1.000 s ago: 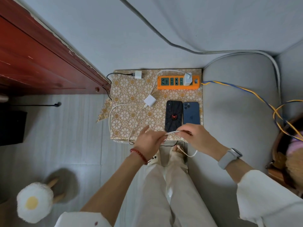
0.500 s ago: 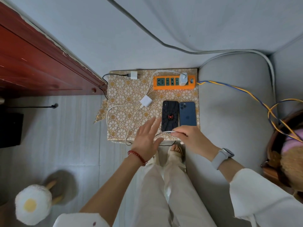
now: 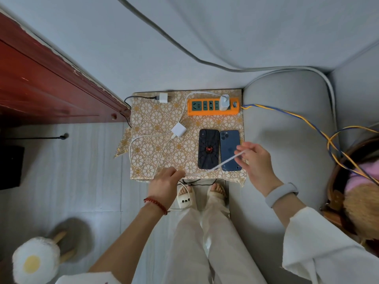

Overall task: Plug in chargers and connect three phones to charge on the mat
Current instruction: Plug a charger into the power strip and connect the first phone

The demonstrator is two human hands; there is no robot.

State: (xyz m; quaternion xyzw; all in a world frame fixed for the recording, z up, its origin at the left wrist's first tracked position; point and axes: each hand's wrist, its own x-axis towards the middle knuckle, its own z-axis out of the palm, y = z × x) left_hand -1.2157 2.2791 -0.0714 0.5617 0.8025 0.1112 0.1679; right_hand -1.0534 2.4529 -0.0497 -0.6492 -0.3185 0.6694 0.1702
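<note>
A floral gold mat (image 3: pixel 151 152) covers a small stand. At its back lies an orange power strip (image 3: pixel 213 107) with one white charger (image 3: pixel 224 102) plugged in. A second white charger (image 3: pixel 179 130) lies loose mid-mat, a third (image 3: pixel 163 97) at the back left with a dark cable. A black phone with a red spider (image 3: pixel 208 151) and a blue phone (image 3: pixel 230 148) lie face down side by side. My right hand (image 3: pixel 257 162) pinches a white cable (image 3: pixel 229 160) raised over the blue phone. My left hand (image 3: pixel 165 184) rests at the mat's front edge, fingers curled near the cable.
A grey sofa arm (image 3: pixel 287 124) stands right of the mat, with a blue and yellow cord (image 3: pixel 303 121) running across it. A red wooden door (image 3: pixel 41 85) is at the left. A fried-egg plush stool (image 3: pixel 34 261) sits on the floor at the lower left. My feet in slippers are under the mat's edge.
My right hand has lifted the white cable up and to the right, over the blue phone. My left hand has drawn back from the mat to its front edge and curled.
</note>
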